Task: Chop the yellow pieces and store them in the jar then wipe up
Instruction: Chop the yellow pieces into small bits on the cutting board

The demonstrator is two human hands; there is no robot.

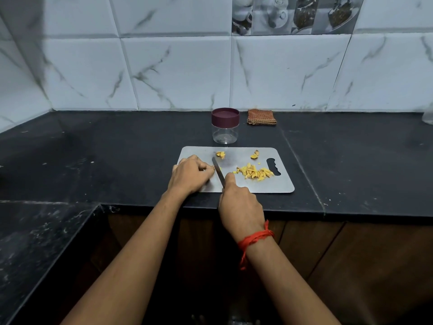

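Note:
A steel cutting board (pixel 269 184) lies on the black counter. My right hand (pixel 239 205) grips a knife (pixel 218 171), its blade angled down onto the board. My left hand (pixel 191 174) pinches a small yellow piece, mostly hidden under its fingertips, right beside the blade. A heap of chopped yellow strips (pixel 255 172) lies on the right half of the board. Two uncut yellow chunks sit near the far edge, one (pixel 220 154) at the middle, one (pixel 255 154) to the right. A clear jar (pixel 225 133) with a maroon lid on stands just behind the board.
A folded orange checked cloth (pixel 261 117) lies against the tiled wall, right of the jar. The counter's front edge (pixel 304 213) runs just below the board. A lower dark slab (pixel 35 242) extends at the left. A clear object (pixel 428 117) shows at the far right edge.

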